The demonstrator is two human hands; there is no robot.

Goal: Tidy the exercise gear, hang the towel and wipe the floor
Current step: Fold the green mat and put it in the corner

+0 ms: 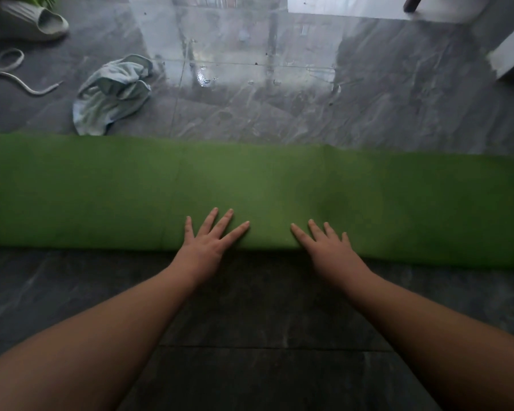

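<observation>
A green exercise mat (131, 191), rolled up, lies across the grey tiled floor from the left edge to the right edge of the view. My left hand (209, 240) rests flat on its near side with fingers spread. My right hand (324, 241) lies flat on the roll a little to the right, fingers straight. A crumpled pale blue towel (113, 96) sits on the floor just beyond the mat, at the left. Wet, shiny patches (204, 77) show on the tiles behind the mat.
A grey slipper (27, 23) and a white cord (15, 77) lie at the far left. A white furniture base (511, 54) and a dark leg (413, 2) stand at the far right. Dark tiles (264, 307) stretch between me and the mat.
</observation>
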